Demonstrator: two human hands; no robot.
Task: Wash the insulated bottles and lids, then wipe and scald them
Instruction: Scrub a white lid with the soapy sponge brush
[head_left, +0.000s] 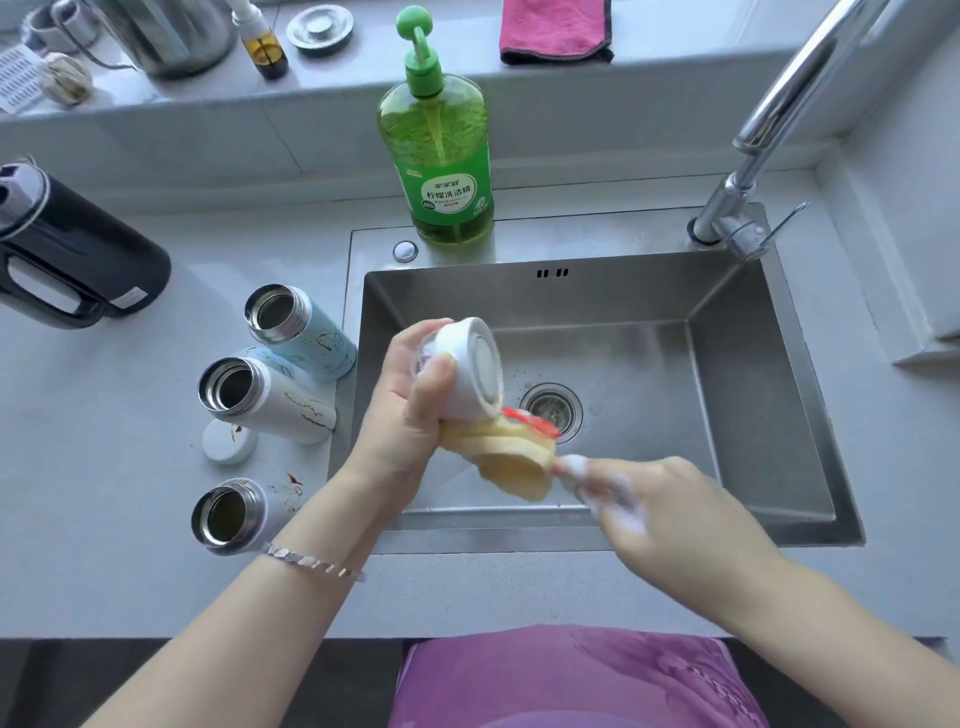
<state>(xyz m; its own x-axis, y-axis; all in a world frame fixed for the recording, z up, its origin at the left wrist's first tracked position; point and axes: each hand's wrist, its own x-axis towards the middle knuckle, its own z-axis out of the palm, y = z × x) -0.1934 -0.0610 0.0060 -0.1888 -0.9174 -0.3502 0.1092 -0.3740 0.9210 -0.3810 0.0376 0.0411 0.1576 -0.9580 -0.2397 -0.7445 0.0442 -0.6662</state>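
Over the sink (753, 389), left grip (410, 395) clasps the white lid (475, 369), round face turned right; sponge (514, 462) lies touching just below it, toward foamy right grip (660, 499), blurred at sponge's end, hold unclear.

Both forearms are bare from the near edge up to the sink (753, 389); a thin silver bracelet (311, 561) of small flat, angular links circles the wrist of the left hand (410, 395), just short of the sink's front rim; its links glint one by one; white soap foam (608, 493) coats the fingers and knuckles of the right hand (670, 499), over the sink's front edge; nearer than the sink, at the waist, shows a glossy purple garment (571, 680), printed with paler petal-like shapes and fine dotted patches.
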